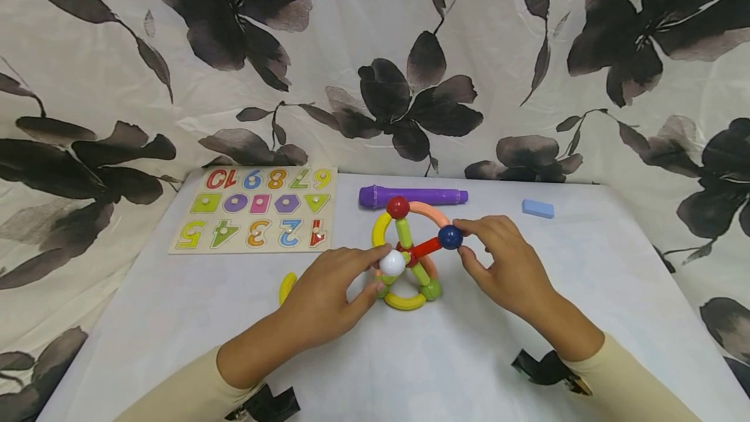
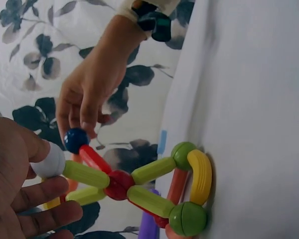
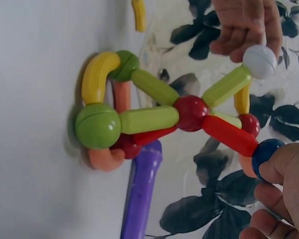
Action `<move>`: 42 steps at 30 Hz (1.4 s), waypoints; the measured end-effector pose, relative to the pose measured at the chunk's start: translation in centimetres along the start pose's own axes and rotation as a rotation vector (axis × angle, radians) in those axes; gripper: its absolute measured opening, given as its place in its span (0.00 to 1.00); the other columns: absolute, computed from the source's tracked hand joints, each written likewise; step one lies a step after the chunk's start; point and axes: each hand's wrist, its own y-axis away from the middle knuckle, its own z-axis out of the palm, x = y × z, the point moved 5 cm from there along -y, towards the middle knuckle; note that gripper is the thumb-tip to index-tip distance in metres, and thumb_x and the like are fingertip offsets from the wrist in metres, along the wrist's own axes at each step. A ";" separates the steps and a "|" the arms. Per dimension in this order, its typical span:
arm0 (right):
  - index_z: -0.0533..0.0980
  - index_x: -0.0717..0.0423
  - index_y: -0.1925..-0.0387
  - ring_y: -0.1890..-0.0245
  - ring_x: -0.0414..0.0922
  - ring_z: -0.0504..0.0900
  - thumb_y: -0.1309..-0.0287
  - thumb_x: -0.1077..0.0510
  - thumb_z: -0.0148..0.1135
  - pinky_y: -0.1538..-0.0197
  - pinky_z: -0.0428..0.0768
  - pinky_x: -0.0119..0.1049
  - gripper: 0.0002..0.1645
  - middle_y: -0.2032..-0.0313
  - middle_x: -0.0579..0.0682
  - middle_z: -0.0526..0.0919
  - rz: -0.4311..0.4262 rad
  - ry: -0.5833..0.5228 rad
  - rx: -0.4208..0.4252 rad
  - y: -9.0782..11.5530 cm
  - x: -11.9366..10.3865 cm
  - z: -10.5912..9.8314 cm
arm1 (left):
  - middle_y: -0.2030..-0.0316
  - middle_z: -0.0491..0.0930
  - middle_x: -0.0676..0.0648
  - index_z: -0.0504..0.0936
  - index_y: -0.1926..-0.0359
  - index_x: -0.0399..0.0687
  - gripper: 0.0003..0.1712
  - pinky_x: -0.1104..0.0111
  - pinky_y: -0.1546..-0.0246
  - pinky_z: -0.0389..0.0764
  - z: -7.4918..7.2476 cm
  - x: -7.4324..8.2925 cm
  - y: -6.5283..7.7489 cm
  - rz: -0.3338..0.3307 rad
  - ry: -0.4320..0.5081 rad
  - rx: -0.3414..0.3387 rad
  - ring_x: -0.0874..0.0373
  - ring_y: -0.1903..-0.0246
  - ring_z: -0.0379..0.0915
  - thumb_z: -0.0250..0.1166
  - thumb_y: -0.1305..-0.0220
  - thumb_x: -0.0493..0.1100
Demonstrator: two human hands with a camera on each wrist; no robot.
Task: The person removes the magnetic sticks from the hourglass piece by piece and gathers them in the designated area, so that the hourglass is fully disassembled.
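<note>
A magnetic stick-and-ball structure (image 3: 191, 113) stands on the table, with green, red, yellow and orange rods joined by coloured balls around a red middle ball (image 2: 120, 184). My left hand (image 1: 331, 292) pinches the white ball (image 1: 392, 263) at its upper left corner. At the upper right corner, the thumb and fingertips of my right hand (image 1: 506, 266) grip the dark blue ball (image 1: 450, 237), which caps a red rod (image 3: 231, 135). Two green balls (image 2: 188, 219) and a curved yellow rod (image 1: 405, 302) form part of the base touching the tabletop.
Behind the structure lies a purple tube (image 1: 413, 196). A number and shape puzzle board (image 1: 176, 239) is at the back left, a blue block (image 1: 538, 208) at the back right. A loose yellow curved rod (image 1: 287, 287) lies beside my left hand. Flowered cloth (image 1: 328, 38) hangs behind the table.
</note>
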 end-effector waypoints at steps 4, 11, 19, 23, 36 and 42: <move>0.79 0.54 0.39 0.52 0.49 0.76 0.43 0.66 0.73 0.65 0.82 0.42 0.29 0.55 0.50 0.84 0.016 0.000 0.006 -0.3 0.3 0.2 | 0.54 0.82 0.61 0.71 0.26 0.57 0.38 0.60 0.44 0.77 0.3 0.4 0.3 -0.015 0.002 -0.028 0.62 0.48 0.76 0.73 0.35 0.48; 0.78 0.54 0.38 0.53 0.49 0.77 0.40 0.66 0.71 0.65 0.82 0.42 0.28 0.54 0.51 0.85 0.035 -0.006 -0.004 -0.9 0.5 0.5 | 0.51 0.82 0.59 0.68 0.25 0.52 0.40 0.58 0.42 0.76 0.7 1.1 0.6 -0.015 0.000 -0.062 0.62 0.50 0.76 0.72 0.34 0.49; 0.76 0.56 0.37 0.55 0.49 0.80 0.39 0.67 0.68 0.64 0.84 0.43 0.28 0.54 0.55 0.85 0.051 -0.040 -0.001 -1.4 0.4 0.9 | 0.46 0.81 0.56 0.62 0.22 0.52 0.43 0.57 0.40 0.77 1.3 2.0 0.9 -0.041 -0.009 -0.118 0.60 0.46 0.76 0.69 0.32 0.52; 0.75 0.58 0.36 0.55 0.49 0.82 0.39 0.67 0.68 0.63 0.86 0.44 0.29 0.53 0.55 0.85 0.097 -0.112 -0.013 -1.3 0.3 1.2 | 0.53 0.82 0.60 0.66 0.24 0.51 0.40 0.62 0.49 0.80 1.1 2.0 0.8 -0.037 -0.001 -0.088 0.64 0.53 0.76 0.70 0.33 0.51; 0.68 0.60 0.31 0.51 0.51 0.86 0.41 0.68 0.73 0.52 0.85 0.41 0.38 0.45 0.57 0.82 0.230 -0.434 0.058 -1.2 -0.3 3.1 | 0.42 0.76 0.49 0.78 0.36 0.52 0.21 0.56 0.51 0.80 -2.2 -2.6 -5.2 0.033 0.161 0.100 0.55 0.48 0.72 0.65 0.27 0.45; 0.70 0.58 0.33 0.52 0.51 0.87 0.40 0.69 0.71 0.50 0.84 0.38 0.35 0.47 0.58 0.83 0.308 -0.516 0.055 -1.1 -0.1 3.5 | 0.45 0.76 0.55 0.79 0.38 0.56 0.18 0.59 0.47 0.79 -0.4 -3.0 -8.1 0.037 0.282 -0.149 0.58 0.48 0.71 0.62 0.26 0.47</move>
